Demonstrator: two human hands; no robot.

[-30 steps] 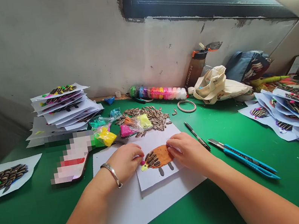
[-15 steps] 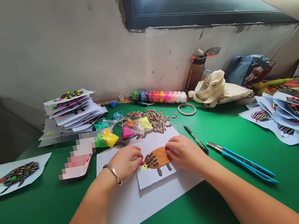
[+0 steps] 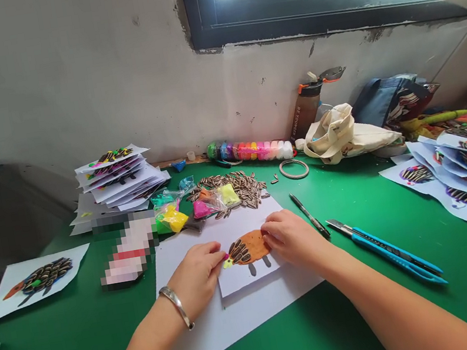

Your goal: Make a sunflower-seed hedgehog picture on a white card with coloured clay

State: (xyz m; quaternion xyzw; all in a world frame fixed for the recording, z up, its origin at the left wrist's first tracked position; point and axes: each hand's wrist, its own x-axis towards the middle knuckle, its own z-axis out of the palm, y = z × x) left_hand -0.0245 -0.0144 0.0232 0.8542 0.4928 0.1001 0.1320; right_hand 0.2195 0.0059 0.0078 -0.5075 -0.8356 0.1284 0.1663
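Left hand curled, with a silver bangle on the wrist, fingertips against the sunflower seeds at the 9 o'clock end of an orange clay body. Right hand also curled, fingers on the clay's 2 o'clock edge. Any small pinched piece in either hand: impossible to tell. Clay figure on a white paper sheet, atop a green worktop. Loose seed pile at 12 o'clock, clay packets at 10 o'clock, blue utility knife at 3 o'clock.
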